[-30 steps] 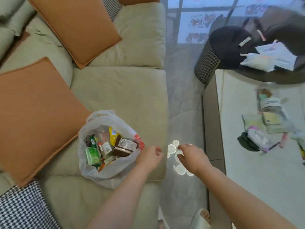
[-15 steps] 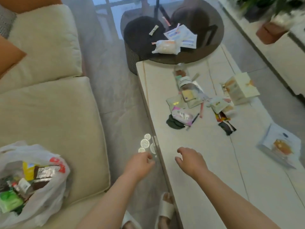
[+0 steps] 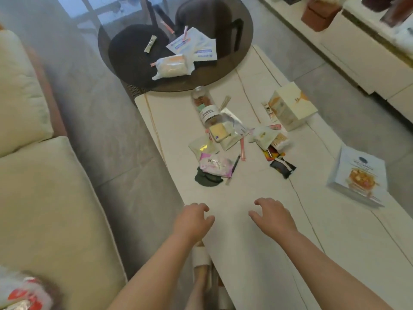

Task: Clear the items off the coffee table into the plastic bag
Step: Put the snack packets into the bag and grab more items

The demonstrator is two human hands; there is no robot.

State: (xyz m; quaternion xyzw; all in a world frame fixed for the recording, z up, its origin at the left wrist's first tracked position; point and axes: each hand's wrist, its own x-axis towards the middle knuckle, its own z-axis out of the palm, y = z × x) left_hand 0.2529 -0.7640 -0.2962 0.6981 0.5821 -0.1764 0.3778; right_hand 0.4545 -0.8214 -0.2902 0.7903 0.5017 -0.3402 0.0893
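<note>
beige sofa (image 3: 44, 198), grey floor (image 3: 107, 130), sandal (image 3: 201, 256)

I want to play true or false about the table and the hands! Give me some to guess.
1. Both hands hold nothing. True: the left hand and right hand are empty.
2. The jar stands upright. False: it lies on its side.
3. The bag sits on the table. False: it is on the sofa.
4. A pink packet lies partly on a dark green thing. True.
5. The table has been cleared. False: many things remain on it.
</note>
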